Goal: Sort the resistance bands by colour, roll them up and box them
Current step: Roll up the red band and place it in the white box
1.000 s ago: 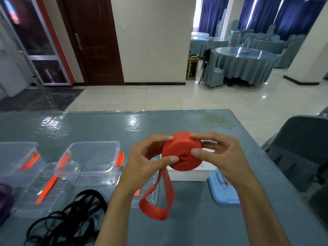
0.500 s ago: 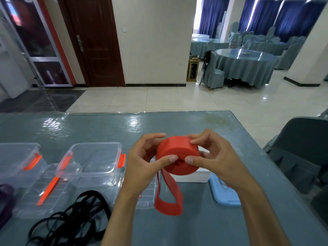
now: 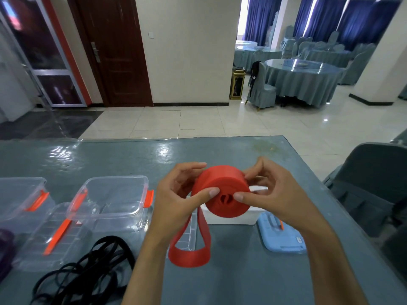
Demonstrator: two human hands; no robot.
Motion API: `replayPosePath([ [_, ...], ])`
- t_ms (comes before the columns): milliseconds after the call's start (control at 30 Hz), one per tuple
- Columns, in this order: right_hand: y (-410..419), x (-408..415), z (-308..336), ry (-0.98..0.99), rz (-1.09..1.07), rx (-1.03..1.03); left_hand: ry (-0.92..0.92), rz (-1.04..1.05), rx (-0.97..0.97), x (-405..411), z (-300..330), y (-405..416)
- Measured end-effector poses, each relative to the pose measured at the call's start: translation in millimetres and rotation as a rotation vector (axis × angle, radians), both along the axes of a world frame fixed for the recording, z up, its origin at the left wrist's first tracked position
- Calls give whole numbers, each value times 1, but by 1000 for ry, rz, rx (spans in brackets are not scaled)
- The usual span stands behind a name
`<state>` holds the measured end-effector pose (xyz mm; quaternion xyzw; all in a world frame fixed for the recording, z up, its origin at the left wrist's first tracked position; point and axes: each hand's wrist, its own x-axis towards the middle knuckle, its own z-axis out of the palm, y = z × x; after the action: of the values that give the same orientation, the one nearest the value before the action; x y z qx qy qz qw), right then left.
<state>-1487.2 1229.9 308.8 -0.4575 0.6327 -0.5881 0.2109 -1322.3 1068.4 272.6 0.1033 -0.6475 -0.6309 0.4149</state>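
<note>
Together both hands [image 3: 222, 194] pinch a thick round coil of matte red band [image 3: 222, 190], its flat tail looping down.

1 red band [image 3: 222, 190], 2 clear boxes [image 3: 114, 197], 1 white box [image 3: 231, 217], approx. 1 black tangle [image 3: 88, 274].

Red band [image 3: 222, 190]: mostly rolled, tail loop hanging, above white box [image 3: 231, 217]. Black bands [image 3: 88, 271]: loose tangle left. Clear boxes [image 3: 114, 197]: open, further left.

Both hands [image 3: 229, 201] curled, thumbs inward
</note>
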Motion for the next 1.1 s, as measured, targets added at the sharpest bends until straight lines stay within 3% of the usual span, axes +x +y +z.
replayPosePath([
  [100, -4, 4, -4, -19, -40, -81, 68, 33, 41, -4, -1, 2],
  [233, -5, 4, -7, -25, -58, -196, -19, -65, 0, -2, 1, -6],
  [467, -4, 2, -7, -45, -79, -148, 13, -17, 19, -10, -1, 9],
  [633, -1, 4, -10, -80, -105, -238, -36, -146, 57, -11, -2, 5],
  [800, 8, -2, -4, -22, -37, -96, -18, -32, 57, -8, 4, 5],
  [900, 10, 1, -3, -52, -53, -173, 5, -74, 76, -9, 7, 10],
  [1000, 9, 1, -6, -71, -60, -254, -90, -164, 39, -4, 10, 7],
  [1100, 8, -3, -12, -97, 15, -185, -136, -148, -1, 1, 12, 2],
])
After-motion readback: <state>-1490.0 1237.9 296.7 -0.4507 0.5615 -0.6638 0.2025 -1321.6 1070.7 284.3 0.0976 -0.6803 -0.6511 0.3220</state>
